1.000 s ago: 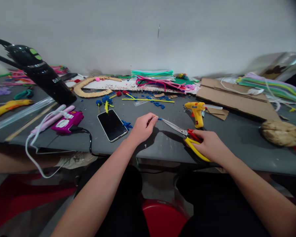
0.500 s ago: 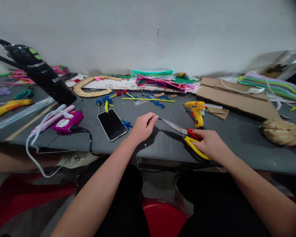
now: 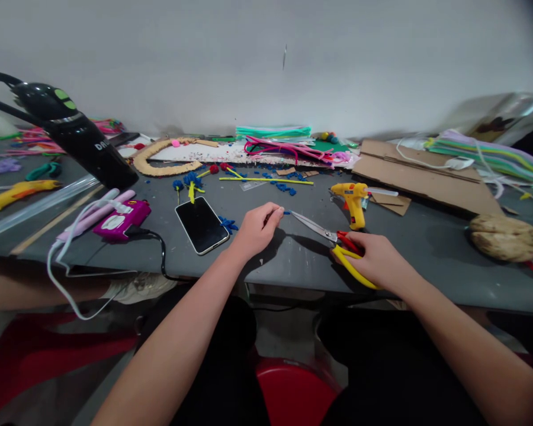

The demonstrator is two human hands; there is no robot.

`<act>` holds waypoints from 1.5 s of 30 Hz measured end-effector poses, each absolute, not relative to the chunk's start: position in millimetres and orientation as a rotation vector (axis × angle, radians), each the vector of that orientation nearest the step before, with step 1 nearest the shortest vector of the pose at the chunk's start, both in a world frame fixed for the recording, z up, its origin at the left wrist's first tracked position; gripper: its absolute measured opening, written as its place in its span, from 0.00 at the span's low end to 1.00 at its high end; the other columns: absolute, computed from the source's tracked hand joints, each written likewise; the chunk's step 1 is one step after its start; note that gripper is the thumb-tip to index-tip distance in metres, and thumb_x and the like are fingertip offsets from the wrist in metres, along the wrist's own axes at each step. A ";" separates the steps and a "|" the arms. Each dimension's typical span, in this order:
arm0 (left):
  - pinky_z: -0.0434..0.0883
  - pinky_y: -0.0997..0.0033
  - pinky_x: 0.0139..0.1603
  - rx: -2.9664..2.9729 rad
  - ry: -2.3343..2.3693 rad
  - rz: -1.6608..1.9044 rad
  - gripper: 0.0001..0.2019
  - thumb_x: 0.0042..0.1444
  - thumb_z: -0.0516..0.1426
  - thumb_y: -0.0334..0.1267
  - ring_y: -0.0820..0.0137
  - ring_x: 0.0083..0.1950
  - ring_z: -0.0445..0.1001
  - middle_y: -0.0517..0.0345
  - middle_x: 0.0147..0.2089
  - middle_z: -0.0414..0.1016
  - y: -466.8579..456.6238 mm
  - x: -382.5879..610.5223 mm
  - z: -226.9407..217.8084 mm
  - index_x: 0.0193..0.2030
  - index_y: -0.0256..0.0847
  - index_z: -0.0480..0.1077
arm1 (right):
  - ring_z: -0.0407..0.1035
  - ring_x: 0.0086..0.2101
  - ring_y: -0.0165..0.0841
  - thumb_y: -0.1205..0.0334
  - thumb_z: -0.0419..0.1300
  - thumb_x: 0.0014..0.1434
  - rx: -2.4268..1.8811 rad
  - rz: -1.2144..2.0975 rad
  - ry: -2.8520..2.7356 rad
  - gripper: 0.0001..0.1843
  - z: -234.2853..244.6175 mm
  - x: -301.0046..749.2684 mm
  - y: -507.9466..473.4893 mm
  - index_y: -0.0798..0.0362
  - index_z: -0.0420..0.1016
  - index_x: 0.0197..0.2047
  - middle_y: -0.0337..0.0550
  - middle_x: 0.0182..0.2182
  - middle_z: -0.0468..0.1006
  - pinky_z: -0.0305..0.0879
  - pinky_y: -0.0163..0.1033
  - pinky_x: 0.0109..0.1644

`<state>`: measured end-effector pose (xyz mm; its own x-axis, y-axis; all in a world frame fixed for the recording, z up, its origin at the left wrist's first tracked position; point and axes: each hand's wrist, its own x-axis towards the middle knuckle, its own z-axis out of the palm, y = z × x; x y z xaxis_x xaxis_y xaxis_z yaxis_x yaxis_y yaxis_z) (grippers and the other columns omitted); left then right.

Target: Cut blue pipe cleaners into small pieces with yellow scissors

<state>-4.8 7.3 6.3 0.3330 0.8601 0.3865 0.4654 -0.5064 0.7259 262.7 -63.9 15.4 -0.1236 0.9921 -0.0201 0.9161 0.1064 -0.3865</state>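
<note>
A phone [image 3: 203, 226] is lying at nine o'clock from the left hand [image 3: 260, 228], which is pinching a blue piece [image 3: 286, 212] at two o'clock, presumably exposing it to the scissors [image 3: 316, 227]; these are pointing toward ten o'clock, the right hand [image 3: 375, 254] gripping their handles [image 3: 354, 270], seemingly for control.

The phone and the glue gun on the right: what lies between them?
In the head view, from phone to glue gun: a blue tuft, the left hand, the blue piece it pinches, then the scissors' blades.

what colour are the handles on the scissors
The scissor handles are red and yellow, best seen in the head view.
</note>
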 end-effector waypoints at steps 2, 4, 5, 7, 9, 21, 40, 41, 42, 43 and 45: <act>0.61 0.72 0.34 2.113 1.158 1.053 0.17 0.67 0.47 0.47 0.72 0.30 0.66 0.60 0.27 0.68 7.1 -5.1 6.0 0.32 0.39 0.66 | 0.57 0.23 0.30 0.49 0.58 0.54 -1.889 0.432 -2.149 0.14 16.0 262.2 -64.4 0.51 0.67 0.26 0.37 0.21 0.68 0.52 0.36 0.27; 0.61 0.72 0.34 2.120 1.151 1.054 0.17 0.67 0.46 0.46 0.72 0.30 0.66 0.60 0.27 0.68 7.0 -5.3 5.9 0.32 0.39 0.66 | 0.57 0.23 0.29 0.50 0.58 0.53 -1.881 0.414 -2.158 0.13 16.0 261.9 -64.5 0.51 0.66 0.26 0.37 0.21 0.68 0.52 0.35 0.27; 0.61 0.72 0.34 2.123 1.147 1.054 0.18 0.67 0.46 0.46 0.72 0.30 0.66 0.60 0.27 0.68 6.9 -5.3 5.9 0.31 0.39 0.66 | 0.56 0.23 0.29 0.51 0.58 0.53 -1.880 0.404 -2.160 0.13 15.7 261.9 -64.3 0.51 0.65 0.25 0.37 0.20 0.68 0.51 0.35 0.27; 0.61 0.72 0.34 2.124 1.138 1.056 0.18 0.67 0.46 0.46 0.73 0.30 0.65 0.60 0.27 0.67 6.9 -5.4 6.1 0.31 0.39 0.65 | 0.56 0.23 0.29 0.53 0.58 0.53 -1.877 0.388 -2.165 0.12 14.6 262.2 -63.8 0.51 0.65 0.25 0.37 0.20 0.68 0.51 0.35 0.27; 0.61 0.72 0.35 2.122 1.135 1.059 0.17 0.67 0.46 0.46 0.73 0.30 0.65 0.61 0.27 0.67 7.0 -5.4 6.2 0.31 0.39 0.65 | 0.56 0.23 0.29 0.54 0.58 0.52 -1.873 0.372 -2.167 0.11 13.0 262.9 -63.1 0.51 0.65 0.25 0.37 0.20 0.68 0.51 0.35 0.27; 0.60 0.72 0.34 2.126 1.126 1.065 0.18 0.67 0.46 0.46 0.74 0.30 0.64 0.62 0.27 0.66 7.3 -4.8 4.7 0.30 0.39 0.64 | 0.58 0.23 0.30 0.57 0.56 0.50 -1.892 0.372 -2.161 0.07 12.7 262.5 -62.0 0.51 0.71 0.28 0.39 0.22 0.71 0.53 0.36 0.29; 0.61 0.72 0.35 2.113 1.134 1.069 0.19 0.68 0.45 0.46 0.74 0.30 0.66 0.61 0.27 0.67 6.1 -4.7 7.6 0.29 0.39 0.63 | 0.55 0.23 0.29 0.52 0.59 0.53 -1.903 0.409 -2.148 0.13 12.8 263.1 -63.6 0.51 0.65 0.25 0.36 0.20 0.67 0.50 0.35 0.27; 0.61 0.72 0.36 2.114 1.131 1.068 0.18 0.68 0.46 0.46 0.74 0.30 0.66 0.61 0.27 0.67 6.3 -4.8 7.5 0.29 0.39 0.63 | 0.55 0.23 0.29 0.52 0.59 0.53 -1.906 0.409 -2.148 0.13 12.6 263.0 -63.6 0.51 0.65 0.25 0.36 0.20 0.68 0.50 0.35 0.27; 0.61 0.72 0.36 2.116 1.128 1.068 0.18 0.68 0.46 0.45 0.74 0.30 0.66 0.61 0.27 0.67 6.4 -4.8 7.2 0.29 0.39 0.63 | 0.56 0.23 0.29 0.52 0.59 0.52 -1.907 0.409 -2.151 0.13 12.5 262.9 -63.5 0.51 0.65 0.25 0.37 0.20 0.68 0.51 0.35 0.27; 0.61 0.72 0.35 2.117 1.127 1.070 0.18 0.68 0.46 0.45 0.74 0.30 0.66 0.61 0.27 0.67 6.6 -4.9 7.0 0.29 0.39 0.63 | 0.56 0.23 0.29 0.52 0.59 0.52 -1.905 0.409 -2.156 0.13 12.6 262.7 -63.4 0.51 0.65 0.25 0.37 0.21 0.68 0.51 0.35 0.27; 0.61 0.72 0.35 2.121 1.124 1.072 0.18 0.68 0.45 0.45 0.74 0.30 0.66 0.61 0.27 0.66 6.6 -4.9 6.6 0.29 0.39 0.63 | 0.56 0.23 0.29 0.53 0.58 0.53 -1.900 0.401 -2.167 0.12 13.3 262.0 -62.9 0.51 0.66 0.25 0.37 0.21 0.68 0.51 0.35 0.27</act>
<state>-4.9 6.6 6.6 0.3469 0.8456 0.4058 0.4452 -0.5292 0.7223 262.0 -62.9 13.3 -0.1317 0.9913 -0.0065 0.9278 0.1210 -0.3530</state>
